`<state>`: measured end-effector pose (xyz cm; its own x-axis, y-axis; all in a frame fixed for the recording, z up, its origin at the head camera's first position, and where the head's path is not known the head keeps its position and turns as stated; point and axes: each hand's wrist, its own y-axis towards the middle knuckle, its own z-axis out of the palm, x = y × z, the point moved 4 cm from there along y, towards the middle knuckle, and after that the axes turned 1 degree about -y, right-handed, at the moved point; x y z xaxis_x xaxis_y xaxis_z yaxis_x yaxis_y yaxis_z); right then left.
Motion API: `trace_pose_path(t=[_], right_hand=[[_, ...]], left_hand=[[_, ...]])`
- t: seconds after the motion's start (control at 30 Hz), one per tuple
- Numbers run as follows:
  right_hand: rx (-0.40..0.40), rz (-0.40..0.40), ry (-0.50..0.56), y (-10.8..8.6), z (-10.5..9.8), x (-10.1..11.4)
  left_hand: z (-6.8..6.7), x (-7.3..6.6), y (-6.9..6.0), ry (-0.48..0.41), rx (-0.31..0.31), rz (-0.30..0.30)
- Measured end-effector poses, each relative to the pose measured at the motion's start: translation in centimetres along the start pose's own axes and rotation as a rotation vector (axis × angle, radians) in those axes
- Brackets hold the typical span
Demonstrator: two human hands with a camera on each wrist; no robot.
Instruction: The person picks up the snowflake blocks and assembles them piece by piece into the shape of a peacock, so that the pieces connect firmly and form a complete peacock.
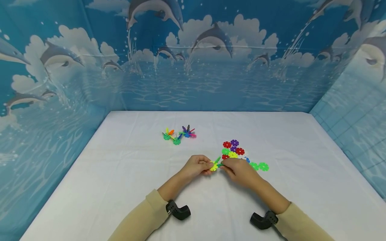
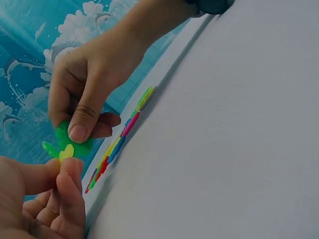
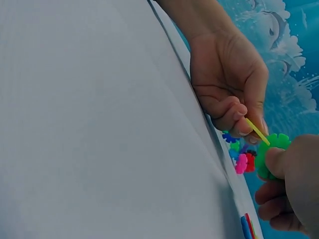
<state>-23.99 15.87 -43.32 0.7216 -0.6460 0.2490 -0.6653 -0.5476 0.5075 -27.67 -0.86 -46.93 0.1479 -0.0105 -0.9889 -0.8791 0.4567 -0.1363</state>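
My left hand (image 1: pixel 197 165) pinches a yellow flower-shaped plastic disc (image 1: pixel 213 166) between thumb and fingers. A green flower disc (image 2: pixel 50 148) stands up from the yellow one, seemingly slotted into it. From the other side my right hand (image 1: pixel 241 170) pinches another green flower disc (image 3: pixel 274 149) by its edge. The right wrist view shows the yellow disc (image 3: pixel 257 132) edge-on, its rim meeting that green disc. Whether the two are slotted together or only touching I cannot tell. Both hands are held close together over the white table, and fingers cover parts of the discs.
Loose flower discs (image 1: pixel 240 151) in several colours lie flat just beyond my right hand, with green ones (image 1: pixel 263 166) to its right. Joined disc clusters (image 1: pixel 177 141) stand further back on the left of the white tablecloth (image 1: pixel 135 174). A dolphin-print curtain (image 1: pixel 193 83) hangs behind.
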Motion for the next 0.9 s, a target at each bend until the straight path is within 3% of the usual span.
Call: trace_pose_path(t=[0.37,0.53,0.7,0.9], right_hand=[[-0.024,-0.161,-0.069,-0.2,0.5,1.0],[-0.026,-0.178,-0.069,-0.2,0.7,1.3],[0.007,-0.126,-0.054,-0.2,0.7,1.4],[0.029,0.038,0.029,-0.2,0.3,0.2]], left_hand=[[0.1,0.2,-0.1,0.059,0.055,0.039],[0.2,0.2,-0.1,0.082,0.073,0.062],[0.1,0.2,-0.3,0.099,0.068,0.052],[0.2,0.2,-0.2,0.078,0.094,-0.020]])
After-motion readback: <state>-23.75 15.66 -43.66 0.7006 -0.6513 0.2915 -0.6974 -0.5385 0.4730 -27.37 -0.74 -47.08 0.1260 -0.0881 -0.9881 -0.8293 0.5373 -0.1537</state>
